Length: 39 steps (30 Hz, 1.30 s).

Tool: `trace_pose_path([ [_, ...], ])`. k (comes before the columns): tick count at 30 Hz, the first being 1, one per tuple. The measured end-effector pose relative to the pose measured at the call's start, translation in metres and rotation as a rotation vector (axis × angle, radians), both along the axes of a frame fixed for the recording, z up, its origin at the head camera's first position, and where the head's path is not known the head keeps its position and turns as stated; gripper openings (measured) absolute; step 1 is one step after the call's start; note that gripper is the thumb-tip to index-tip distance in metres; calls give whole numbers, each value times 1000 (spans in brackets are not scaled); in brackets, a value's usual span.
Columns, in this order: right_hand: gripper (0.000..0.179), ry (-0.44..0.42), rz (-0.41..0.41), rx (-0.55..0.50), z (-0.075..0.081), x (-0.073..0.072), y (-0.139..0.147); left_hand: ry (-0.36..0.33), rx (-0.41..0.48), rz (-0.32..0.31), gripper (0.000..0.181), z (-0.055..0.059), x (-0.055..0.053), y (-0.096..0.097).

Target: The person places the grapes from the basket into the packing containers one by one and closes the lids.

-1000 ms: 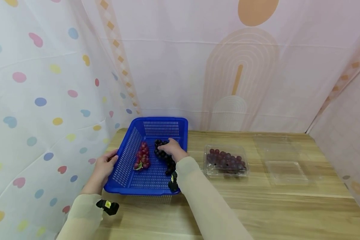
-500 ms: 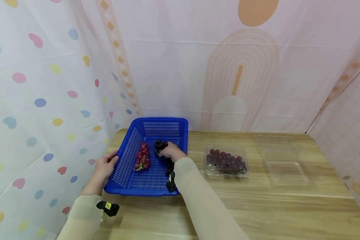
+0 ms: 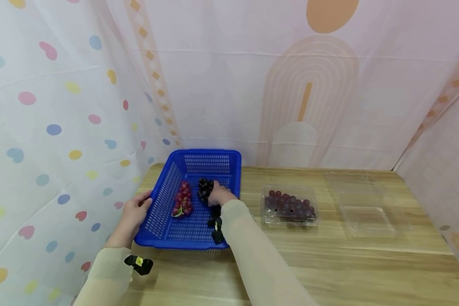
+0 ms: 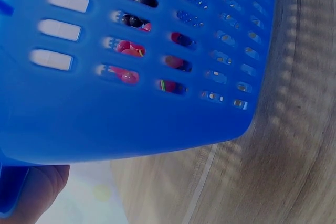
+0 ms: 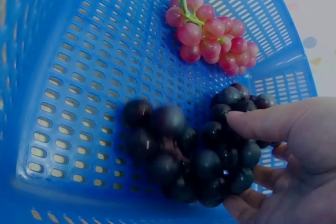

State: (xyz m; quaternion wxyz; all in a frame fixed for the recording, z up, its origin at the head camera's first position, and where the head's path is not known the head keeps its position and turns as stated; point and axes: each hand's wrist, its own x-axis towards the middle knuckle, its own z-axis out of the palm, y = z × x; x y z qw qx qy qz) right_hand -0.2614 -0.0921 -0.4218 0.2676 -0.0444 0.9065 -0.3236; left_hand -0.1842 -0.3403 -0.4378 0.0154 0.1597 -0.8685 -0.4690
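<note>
In the head view, my left hand [image 3: 133,216] holds the left rim of a blue plastic basket [image 3: 179,245]. The left wrist view shows part of that hand [image 4: 41,190] under the basket's edge. Inside the basket, my right hand [image 3: 221,196] grips a bunch of black grapes [image 3: 204,189]. Up close in the right wrist view, the thumb lies over the black grapes [image 5: 207,163] and the fingers reach round their other side. The bunch lies along the basket floor. A bunch of red grapes [image 5: 211,48] with a green stem lies apart from it, on the left side.
Right of the basket stands a clear plastic box [image 3: 267,218] with dark red grapes inside. Farther right, a clear plastic container [image 3: 363,207] lies open on the wooden table [image 3: 329,267]. Patterned curtains [image 3: 222,93] close off the back and left.
The right hand has drawn slightly lower and its fingers have sunk around the middle of the black grapes. The left hand keeps its hold on the basket.
</note>
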Motion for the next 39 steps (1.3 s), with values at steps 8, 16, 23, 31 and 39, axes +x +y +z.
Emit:
trace_pose_path([
  [8,81,3,46,81,-29,-21,-9,3,11,-2,45,2,0,1],
  [16,88,-36,105,114,-66,-51,-22,-1,14,5,45,3,0,0],
  [23,77,-93,51,24,-11,-11,-5,-11,12,1,45,3,0,0],
  [31,75,-190,36,-74,-16,-17,3,-21,17,-3,45,5,-1,3],
  [39,64,-338,-33,-371,6,-7,8,-20,23,-4,45,6,1,0],
])
